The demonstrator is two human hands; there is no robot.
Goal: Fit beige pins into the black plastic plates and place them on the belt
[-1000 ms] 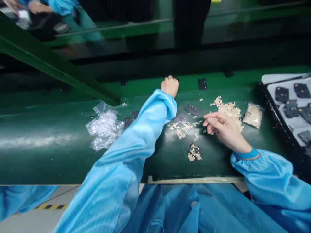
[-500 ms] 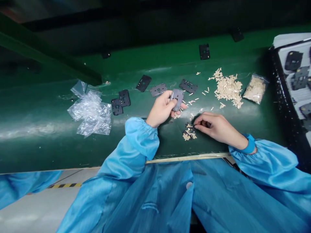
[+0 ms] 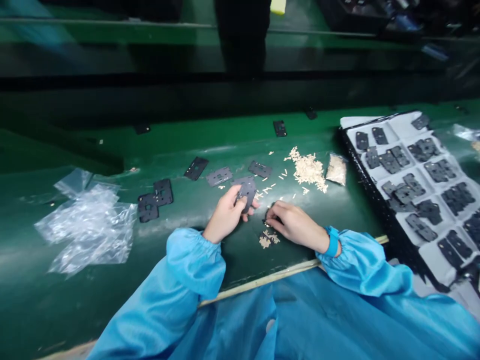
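A crumpled clear plastic bag point(image 3: 86, 227) is laid near the left edge of the green conveyor belt point(image 3: 360, 200). A black perforated plate point(image 3: 246, 190) is pinched, tilted, in the left hand point(image 3: 227, 215). The curled right hand point(image 3: 296, 227) is held against a small pile of beige slivers point(image 3: 268, 240); any grip is indiscernible.

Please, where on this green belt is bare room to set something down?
A bare patch of belt lies between the right hand and the black tray. Another strip runs beyond the black plates. It is crowded around the left hand, among those plates and beige pieces.
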